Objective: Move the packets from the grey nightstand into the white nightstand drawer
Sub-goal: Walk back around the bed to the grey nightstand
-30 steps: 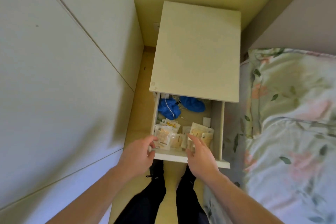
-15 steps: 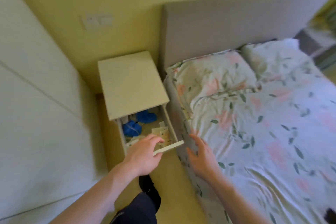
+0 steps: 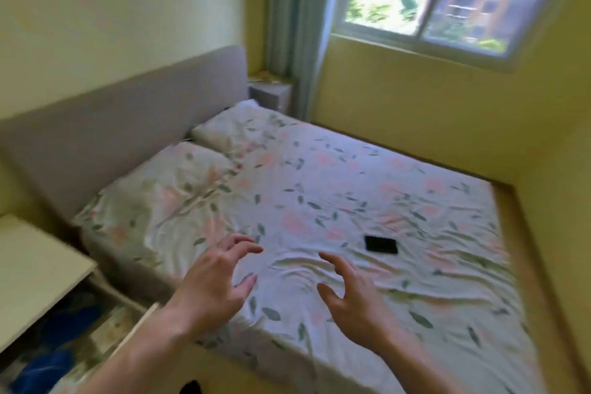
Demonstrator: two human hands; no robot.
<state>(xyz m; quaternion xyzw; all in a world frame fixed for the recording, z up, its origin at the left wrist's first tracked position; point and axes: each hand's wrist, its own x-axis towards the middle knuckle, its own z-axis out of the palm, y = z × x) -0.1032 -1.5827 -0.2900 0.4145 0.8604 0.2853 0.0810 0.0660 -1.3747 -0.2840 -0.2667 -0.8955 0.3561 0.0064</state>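
Both of my hands hover over the near edge of the bed and hold nothing. My left hand [image 3: 217, 281] has its fingers spread and loosely bent. My right hand [image 3: 351, 291] is spread the same way, thumb out. The white nightstand [image 3: 35, 269] stands at the lower left with its drawer [image 3: 105, 329] pulled out; blurred packets and blue items lie inside. The grey nightstand [image 3: 268, 94] stands far off beside the headboard, under the curtain. I cannot make out packets on it.
A wide bed [image 3: 319, 201] with a floral sheet and two pillows fills the middle. A black phone-like object [image 3: 381, 244] lies on the sheet just beyond my right hand. A window and yellow walls close the far side.
My view has swung right, from the white nightstand to the bed. My left hand let go of the drawer front and both hands now hover over the sheet.
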